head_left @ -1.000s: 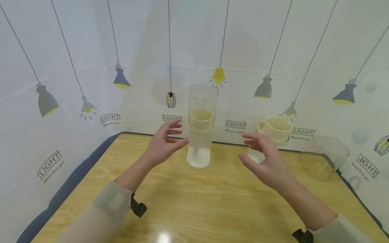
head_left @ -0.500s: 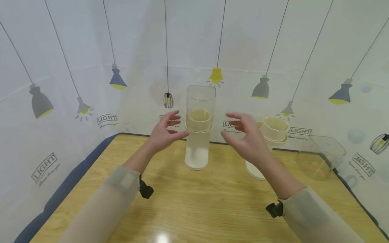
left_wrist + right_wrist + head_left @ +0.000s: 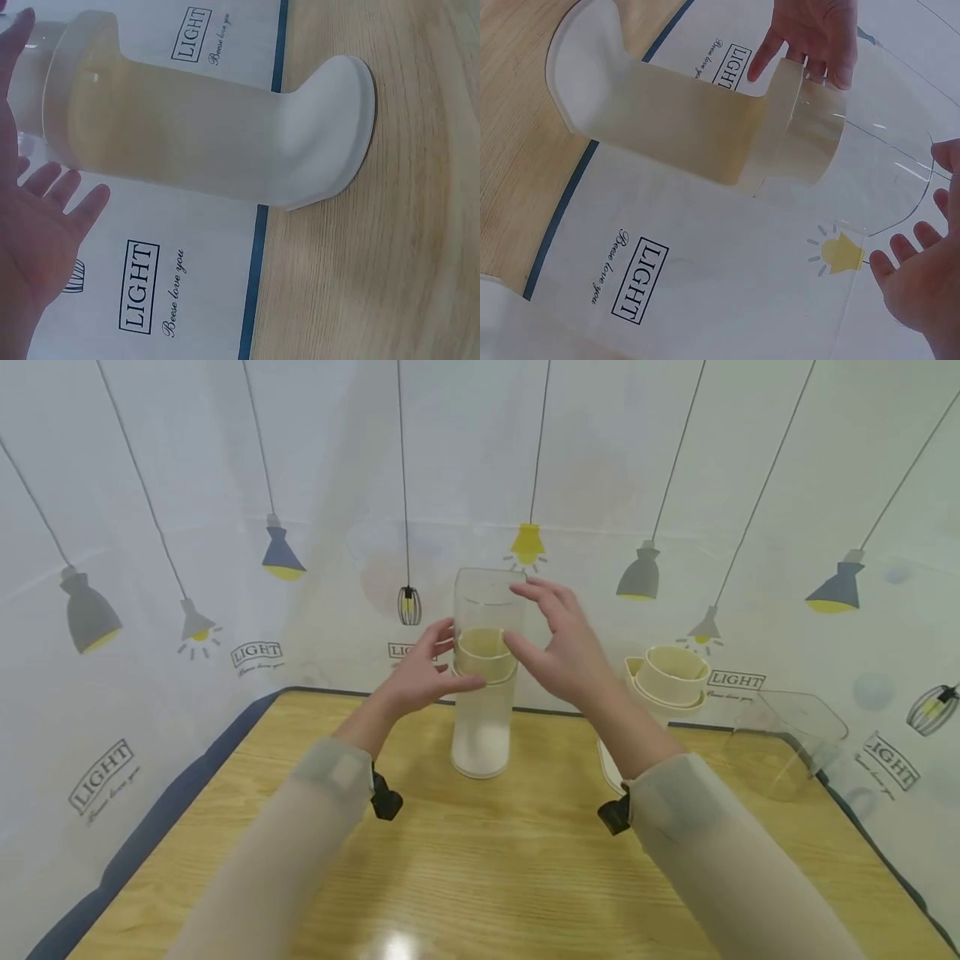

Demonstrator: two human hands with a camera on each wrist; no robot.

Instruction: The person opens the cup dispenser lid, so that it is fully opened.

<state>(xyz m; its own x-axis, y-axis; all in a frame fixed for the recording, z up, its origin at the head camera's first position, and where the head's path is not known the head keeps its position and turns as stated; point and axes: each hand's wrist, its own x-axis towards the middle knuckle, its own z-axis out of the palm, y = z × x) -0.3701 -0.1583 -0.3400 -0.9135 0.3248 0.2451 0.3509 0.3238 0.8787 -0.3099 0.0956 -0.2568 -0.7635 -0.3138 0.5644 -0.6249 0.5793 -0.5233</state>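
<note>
A white and cream stand (image 3: 482,731) rises from a rounded base, with a collar at its top and a tall clear container (image 3: 486,583) set over that collar. My left hand (image 3: 416,681) is at the collar's left side, thumb across its front and the other fingers reaching along the side and behind. In the left wrist view the fingers (image 3: 88,211) are spread, with the little finger off the column. My right hand (image 3: 562,652) is held up at the container's right side, fingers relaxed and slightly bent, fingertips beside its upper rim.
A second cream stand (image 3: 673,675) with a round top is to the right, partly behind my right forearm. Farther right, another clear container (image 3: 787,747) rests on the wooden table (image 3: 480,860). A printed curtain (image 3: 330,568) surrounds the table.
My right hand has moved left and up, from beside the second stand to the clear container's upper part. My left hand has moved slightly right, its thumb now across the collar.
</note>
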